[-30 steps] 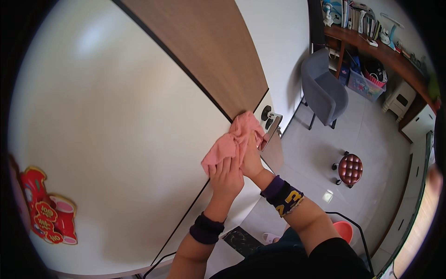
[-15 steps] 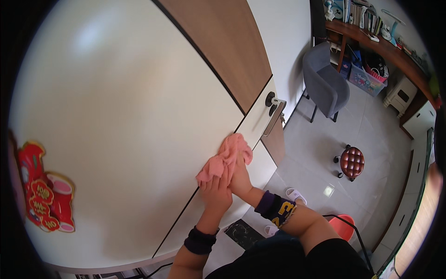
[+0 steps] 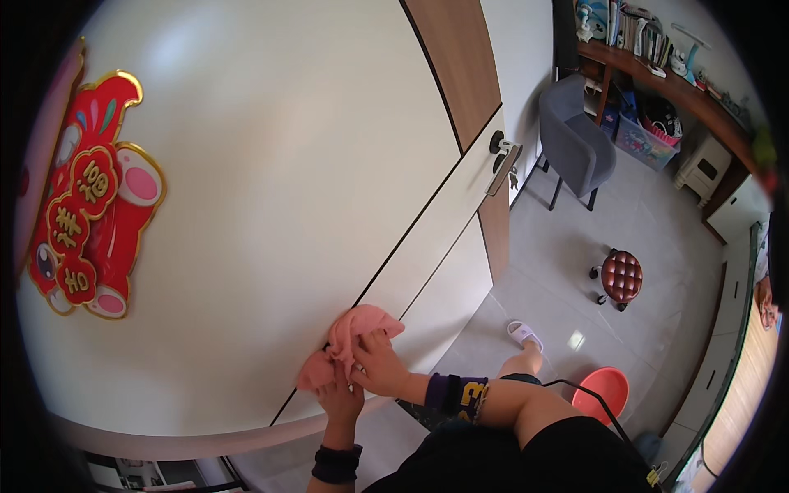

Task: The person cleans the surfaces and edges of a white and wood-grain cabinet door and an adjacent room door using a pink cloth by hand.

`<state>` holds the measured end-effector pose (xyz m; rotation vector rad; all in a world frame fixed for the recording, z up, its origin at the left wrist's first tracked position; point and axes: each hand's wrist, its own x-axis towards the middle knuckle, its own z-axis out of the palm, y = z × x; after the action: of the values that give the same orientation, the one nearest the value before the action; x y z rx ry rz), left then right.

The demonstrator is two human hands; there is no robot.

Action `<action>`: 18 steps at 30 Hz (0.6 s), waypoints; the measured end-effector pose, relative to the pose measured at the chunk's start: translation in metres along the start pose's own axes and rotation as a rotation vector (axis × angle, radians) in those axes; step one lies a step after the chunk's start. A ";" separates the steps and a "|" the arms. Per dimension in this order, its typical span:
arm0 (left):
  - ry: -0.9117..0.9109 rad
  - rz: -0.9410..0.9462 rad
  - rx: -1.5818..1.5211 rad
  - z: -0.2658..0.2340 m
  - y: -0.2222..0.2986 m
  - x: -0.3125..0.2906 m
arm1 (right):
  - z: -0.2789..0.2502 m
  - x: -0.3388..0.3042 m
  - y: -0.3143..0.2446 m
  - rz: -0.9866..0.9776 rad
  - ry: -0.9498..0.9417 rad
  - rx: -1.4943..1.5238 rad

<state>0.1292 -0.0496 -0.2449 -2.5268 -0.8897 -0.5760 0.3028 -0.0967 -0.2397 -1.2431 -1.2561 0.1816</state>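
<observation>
You stand close to a large off-white door [image 3: 255, 230], both bare hands low on its surface, holding a bunched pink cloth [image 3: 366, 323] against it. The cloth lies across the thin black seam that runs diagonally through your view, well apart from the metal door handle [image 3: 505, 168]. Your right hand [image 3: 380, 366], with a purple and yellow wristband [image 3: 454, 396] on its wrist, is partly closed, its fingers bent over the cloth's folds. Your left hand [image 3: 339, 398], with a dark wristband [image 3: 336, 464], sits just beside it, holding the cloth's lower part with half-bent fingers; the folds hide some fingertips. A brown wood-look strip [image 3: 462, 66] runs up the door above the handle, and a red cartoon decoration [image 3: 123, 234] with gold edging is fixed at the far left. Beyond the door, on grey floor tiles, stand a grey armchair [image 3: 567, 135] and a round, tufted, dark red stool [image 3: 621, 277] on castors. Nearer you are an orange-red basin [image 3: 601, 394] and your foot in a pale slipper [image 3: 524, 334]. A brown desk [image 3: 631, 59] carrying a row of books [image 3: 637, 34] curves along the upper right.
</observation>
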 end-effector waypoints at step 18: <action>0.139 0.160 -0.296 0.017 0.148 0.248 | -0.168 0.179 0.109 -0.034 0.416 -0.229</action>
<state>0.4077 -0.0250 -0.1691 -2.7442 -0.5818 -0.8741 0.5559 -0.0293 -0.1830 -1.3684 -0.9513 -0.2434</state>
